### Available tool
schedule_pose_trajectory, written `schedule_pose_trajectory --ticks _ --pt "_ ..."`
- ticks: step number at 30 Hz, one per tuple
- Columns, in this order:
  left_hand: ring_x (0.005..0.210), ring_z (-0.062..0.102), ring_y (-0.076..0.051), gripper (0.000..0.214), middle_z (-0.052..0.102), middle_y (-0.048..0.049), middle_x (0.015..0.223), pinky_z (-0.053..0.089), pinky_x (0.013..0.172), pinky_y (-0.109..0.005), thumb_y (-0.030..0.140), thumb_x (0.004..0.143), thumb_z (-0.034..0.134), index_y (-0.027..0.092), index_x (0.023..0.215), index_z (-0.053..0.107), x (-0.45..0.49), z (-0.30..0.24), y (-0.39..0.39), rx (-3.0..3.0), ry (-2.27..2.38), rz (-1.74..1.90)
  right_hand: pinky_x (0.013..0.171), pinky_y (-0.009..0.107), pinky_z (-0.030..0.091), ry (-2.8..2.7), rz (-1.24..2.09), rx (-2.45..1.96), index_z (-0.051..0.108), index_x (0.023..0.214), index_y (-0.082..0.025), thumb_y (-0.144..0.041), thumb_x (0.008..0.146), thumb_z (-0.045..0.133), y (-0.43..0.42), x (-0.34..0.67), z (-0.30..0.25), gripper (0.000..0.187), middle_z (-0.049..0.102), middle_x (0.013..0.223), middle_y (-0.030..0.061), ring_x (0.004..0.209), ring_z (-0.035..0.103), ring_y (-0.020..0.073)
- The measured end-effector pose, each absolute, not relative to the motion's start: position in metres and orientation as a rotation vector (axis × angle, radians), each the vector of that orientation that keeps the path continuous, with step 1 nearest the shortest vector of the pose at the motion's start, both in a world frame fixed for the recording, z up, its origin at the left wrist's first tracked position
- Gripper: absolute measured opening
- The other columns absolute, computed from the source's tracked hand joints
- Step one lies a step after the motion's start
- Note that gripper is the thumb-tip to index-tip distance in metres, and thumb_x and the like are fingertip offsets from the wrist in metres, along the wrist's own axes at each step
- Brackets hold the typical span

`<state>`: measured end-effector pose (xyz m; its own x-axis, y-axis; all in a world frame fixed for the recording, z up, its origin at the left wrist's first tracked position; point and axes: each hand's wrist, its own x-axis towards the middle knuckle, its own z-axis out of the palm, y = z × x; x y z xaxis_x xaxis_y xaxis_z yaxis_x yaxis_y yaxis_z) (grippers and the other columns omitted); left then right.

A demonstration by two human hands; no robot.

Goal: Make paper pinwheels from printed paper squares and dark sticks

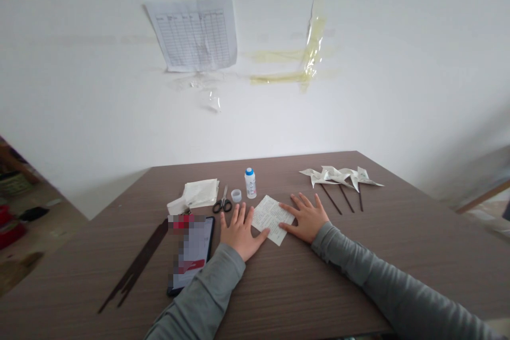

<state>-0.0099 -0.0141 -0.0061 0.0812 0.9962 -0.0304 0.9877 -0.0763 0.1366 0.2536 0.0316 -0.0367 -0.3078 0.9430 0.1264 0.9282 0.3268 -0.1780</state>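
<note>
A square sheet of printed paper [273, 218] lies flat on the brown table, turned so a corner points toward me. My left hand [242, 234] rests palm down at its left edge, fingers spread, the thumb at the sheet's lower left side. On the other side, my right hand [307, 218] is also spread flat, with its thumb and index finger on the sheet's right edge. Neither hand grips anything. Just beyond the sheet stands a white glue bottle [250, 185] with a blue top. A clear cap [236, 195] and black-handled scissors [223, 203] lie left of the bottle.
Paper pinwheels [337, 176] on dark sticks lie at the back right. A paper stack [201, 193] is at the back left. Nearer are a phone [193, 255], partly blurred out, and a bundle of dark sticks [139, 263]. A white wall rises behind the table [279, 297].
</note>
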Motion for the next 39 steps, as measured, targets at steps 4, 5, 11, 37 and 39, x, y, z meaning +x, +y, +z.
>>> schedule_pose_trajectory --ticks 4,5,11,37,39 --pt "0.203 0.03 -0.048 0.09 0.036 -0.0214 0.215 0.021 0.163 -0.083 0.067 0.122 0.067 0.023 0.2 0.059 -0.009 -0.001 -0.015 2.208 2.071 0.049 0.156 0.098 0.025 -2.353 0.138 -1.713 0.076 0.187 -0.044 -0.066 0.119 0.085 0.034 0.259 -0.041 0.073 0.066 0.2 0.0139 0.189 0.052 0.062" --pt "0.204 0.03 -0.048 0.09 0.035 -0.0216 0.215 0.021 0.163 -0.083 0.068 0.122 0.067 0.022 0.2 0.059 -0.009 -0.001 -0.015 2.209 2.073 0.04 0.157 0.098 0.024 -2.357 0.157 -1.725 0.073 0.19 -0.044 -0.066 0.119 0.083 0.035 0.26 -0.042 0.075 0.063 0.203 0.0138 0.19 0.051 0.0609" --pt "0.2 0.039 -0.051 0.083 0.046 -0.0222 0.212 0.029 0.16 -0.087 0.066 0.122 0.069 0.024 0.195 0.067 -0.011 -0.002 -0.01 2.22 2.102 0.093 0.156 0.098 0.025 -2.368 0.288 -1.779 0.061 0.198 -0.048 -0.072 0.121 0.078 0.042 0.263 -0.046 0.082 0.05 0.211 0.01 0.197 0.04 0.0567" --pt "0.184 0.059 -0.046 0.052 0.074 -0.0177 0.192 0.042 0.152 -0.088 0.022 0.122 0.056 0.034 0.151 0.099 -0.056 -0.001 0.0 2.141 2.471 0.234 0.155 0.096 0.03 -2.314 0.403 -1.745 0.071 0.19 -0.051 -0.066 0.117 0.084 0.052 0.27 -0.046 0.075 0.051 0.211 0.0081 0.196 0.04 0.0555" --pt "0.182 0.061 -0.045 0.054 0.076 -0.0171 0.19 0.043 0.152 -0.087 0.021 0.121 0.057 0.037 0.153 0.098 -0.06 0.003 0.0 2.125 2.48 0.263 0.154 0.094 0.034 -2.281 0.385 -1.732 0.076 0.186 -0.05 -0.06 0.118 0.083 0.054 0.271 -0.048 0.069 0.056 0.208 0.0083 0.194 0.045 0.0544"
